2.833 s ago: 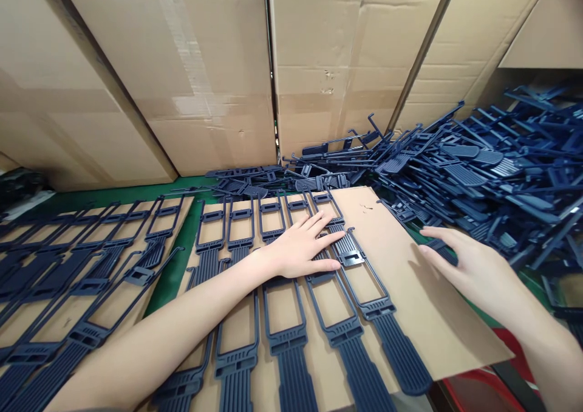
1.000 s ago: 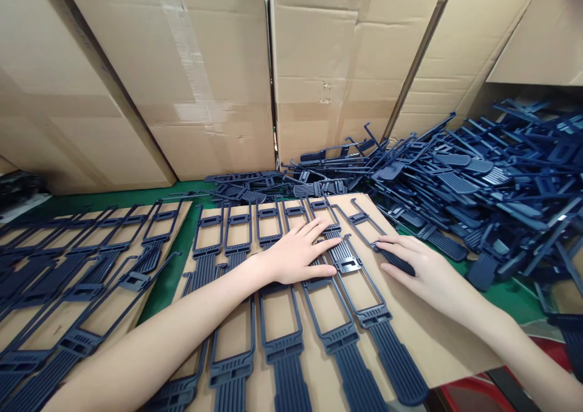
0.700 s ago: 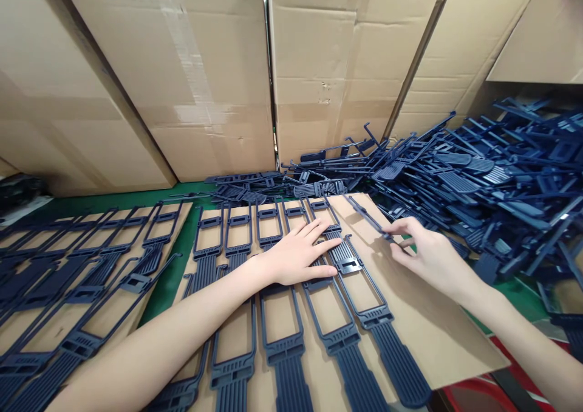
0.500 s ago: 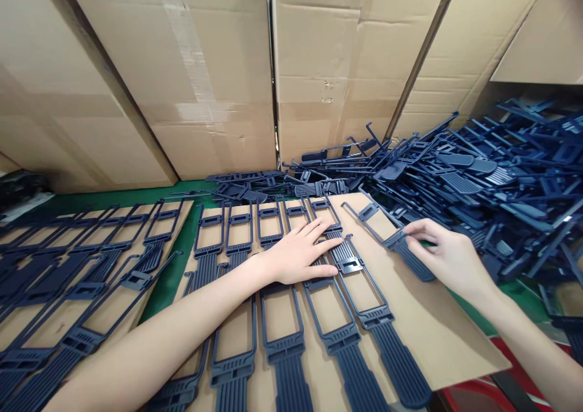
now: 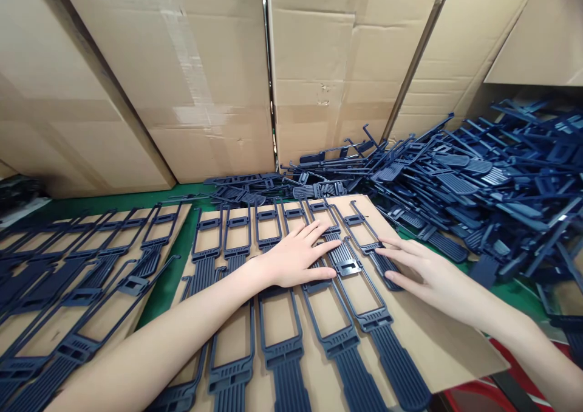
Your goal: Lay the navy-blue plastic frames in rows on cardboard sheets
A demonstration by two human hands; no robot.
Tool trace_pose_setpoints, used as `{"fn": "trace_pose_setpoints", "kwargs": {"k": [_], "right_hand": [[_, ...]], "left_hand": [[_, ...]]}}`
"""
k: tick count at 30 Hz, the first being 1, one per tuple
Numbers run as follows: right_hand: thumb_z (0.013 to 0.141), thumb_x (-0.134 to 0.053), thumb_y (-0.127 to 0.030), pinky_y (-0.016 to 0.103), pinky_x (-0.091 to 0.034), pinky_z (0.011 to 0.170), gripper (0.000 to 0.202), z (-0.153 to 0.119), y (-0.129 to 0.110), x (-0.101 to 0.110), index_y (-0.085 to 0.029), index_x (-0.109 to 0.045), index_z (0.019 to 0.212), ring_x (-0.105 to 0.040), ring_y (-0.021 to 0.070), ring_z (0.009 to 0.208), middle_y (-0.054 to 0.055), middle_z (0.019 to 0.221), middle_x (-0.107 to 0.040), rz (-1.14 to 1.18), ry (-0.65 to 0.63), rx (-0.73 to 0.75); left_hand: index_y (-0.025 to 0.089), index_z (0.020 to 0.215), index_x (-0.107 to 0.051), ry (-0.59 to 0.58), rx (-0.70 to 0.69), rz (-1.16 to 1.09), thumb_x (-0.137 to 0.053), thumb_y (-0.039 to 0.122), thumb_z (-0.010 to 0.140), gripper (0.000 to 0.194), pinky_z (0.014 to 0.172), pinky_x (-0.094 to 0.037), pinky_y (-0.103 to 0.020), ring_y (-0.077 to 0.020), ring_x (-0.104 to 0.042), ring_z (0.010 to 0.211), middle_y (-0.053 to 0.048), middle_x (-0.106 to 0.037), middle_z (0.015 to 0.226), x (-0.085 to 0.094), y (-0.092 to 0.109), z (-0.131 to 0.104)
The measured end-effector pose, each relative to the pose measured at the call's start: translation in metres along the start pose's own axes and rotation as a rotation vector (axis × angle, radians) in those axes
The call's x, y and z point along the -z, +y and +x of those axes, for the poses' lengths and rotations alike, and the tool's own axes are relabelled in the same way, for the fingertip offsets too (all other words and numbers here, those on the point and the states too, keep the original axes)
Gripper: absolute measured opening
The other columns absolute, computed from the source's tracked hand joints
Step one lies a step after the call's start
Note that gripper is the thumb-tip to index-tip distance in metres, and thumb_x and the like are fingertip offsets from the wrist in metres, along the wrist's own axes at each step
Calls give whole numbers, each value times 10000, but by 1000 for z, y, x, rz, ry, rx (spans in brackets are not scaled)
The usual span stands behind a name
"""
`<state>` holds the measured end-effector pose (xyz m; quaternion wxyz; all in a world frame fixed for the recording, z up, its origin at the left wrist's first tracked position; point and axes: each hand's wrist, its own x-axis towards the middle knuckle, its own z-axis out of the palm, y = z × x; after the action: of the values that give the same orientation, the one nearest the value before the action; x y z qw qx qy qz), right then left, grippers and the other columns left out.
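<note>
The right hand (image 5: 421, 272), nearer, loosely spread, touches the end frame (image 5: 370, 248) on its left; this lies on cardboard (image 5: 441, 339), long axis slanting far-left to near-right. Left hand (image 5: 298, 256): flat, splayed, grasping nothing.

Room over cardboard (image 5: 449, 345) this side of right fingers (image 5: 403, 256); heaped frames (image 5: 455, 184) block beyond.

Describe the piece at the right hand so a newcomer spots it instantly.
Below the tall cardboard boxes, find the cardboard sheet with both hands over it. Along its back row of dark blue plastic frames, go to the right end. That frame is the one at the right hand's fingertips.
</note>
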<state>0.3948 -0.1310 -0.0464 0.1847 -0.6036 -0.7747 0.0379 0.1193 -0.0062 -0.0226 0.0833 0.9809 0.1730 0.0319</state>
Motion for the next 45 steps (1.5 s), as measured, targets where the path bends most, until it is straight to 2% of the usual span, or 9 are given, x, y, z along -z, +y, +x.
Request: {"fn": "trace_pose_setpoints", "kwargs": {"k": [6,14,21,24,30,35,38,40,45], "right_hand": [[934,-439,-491,516,-363,1067,490,14,-4,-7,-228,-534,1337,-377,293,1331,86,1474,-379,-48,-59,-6],[933,-451,-452,470,-356,1081,476,46,3,-9,-176,-548,1308,-373,279,1335,120,1448,-411,-82,-63,70],[919,-477,-445,460,-398,1050,435,55,10,-3,-190,-572,1260,-429,282,1293,112,1432,-429,-88,-89,110],[919,-483,-423,457,-432,1014,376,60,14,8,-222,-605,1213,-496,273,1228,93,1358,-515,-102,-55,157],[906,-496,-368,459,-466,956,273,83,32,51,-214,-678,1039,-564,267,1127,88,1238,-602,-237,227,186],[883,-515,-342,465,-475,919,215,108,47,87,-219,-678,953,-592,275,1062,77,1144,-649,-360,357,207],[889,-501,-341,433,-477,896,218,125,37,99,-220,-670,956,-609,266,1014,68,1081,-673,-383,390,224],[889,-497,-340,411,-480,865,224,141,24,101,-215,-667,965,-622,258,965,61,1023,-688,-404,366,233],[890,-488,-319,349,-475,767,229,196,-14,91,-211,-674,969,-630,247,916,52,972,-701,-499,155,245]], "left_hand": [[210,1461,-331,-13,-2,2,-351,628,919,684,1154,-131,-509,-305,-61,1445,-126,-114,1569,2,0,-2],[220,1460,-336,-30,15,-18,-369,633,910,688,1157,-128,-508,-305,-57,1444,-120,-113,1569,3,-1,-2],[225,1463,-325,-23,11,-19,-341,638,916,686,1157,-126,-507,-302,-51,1445,-119,-107,1571,1,-1,-2],[224,1464,-324,-11,8,-23,-338,646,912,695,1155,-129,-508,-306,-52,1444,-129,-105,1570,0,-1,-3],[226,1468,-316,-31,22,-14,-334,651,911,701,1155,-124,-504,-301,-34,1444,-137,-99,1569,2,0,-3],[229,1467,-314,-47,36,-15,-355,638,912,690,1151,-140,-513,-311,-46,1443,-120,-110,1571,6,1,-4],[221,1459,-333,-25,22,-17,-372,630,912,684,1151,-143,-513,-315,-59,1443,-115,-111,1573,5,2,-4],[211,1449,-351,-6,12,-14,-375,627,912,681,1152,-144,-508,-312,-67,1444,-120,-123,1571,4,2,-4],[213,1446,-357,14,0,-16,-373,628,911,677,1150,-152,-506,-313,-93,1443,-126,-154,1565,3,1,-5]]}}
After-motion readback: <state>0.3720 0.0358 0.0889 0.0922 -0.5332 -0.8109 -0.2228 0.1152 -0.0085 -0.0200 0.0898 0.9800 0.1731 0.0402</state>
